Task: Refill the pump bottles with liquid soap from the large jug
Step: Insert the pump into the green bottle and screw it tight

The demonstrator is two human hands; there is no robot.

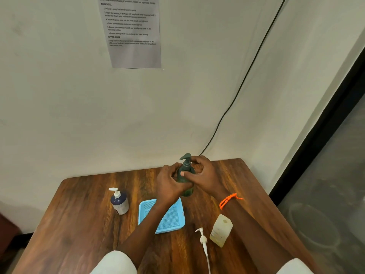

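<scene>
My left hand [171, 181] wraps the dark green plastic pump bottle [185, 177], upright above the wooden surface [83, 224]; my right hand [201, 173] pinches its collar, directly above along the bottle's vertical axis.

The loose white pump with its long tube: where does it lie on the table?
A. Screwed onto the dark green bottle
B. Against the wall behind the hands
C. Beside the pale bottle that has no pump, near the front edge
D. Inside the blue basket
C: the loose white pump lies flat on the table, just left of the open pale bottle.
</scene>
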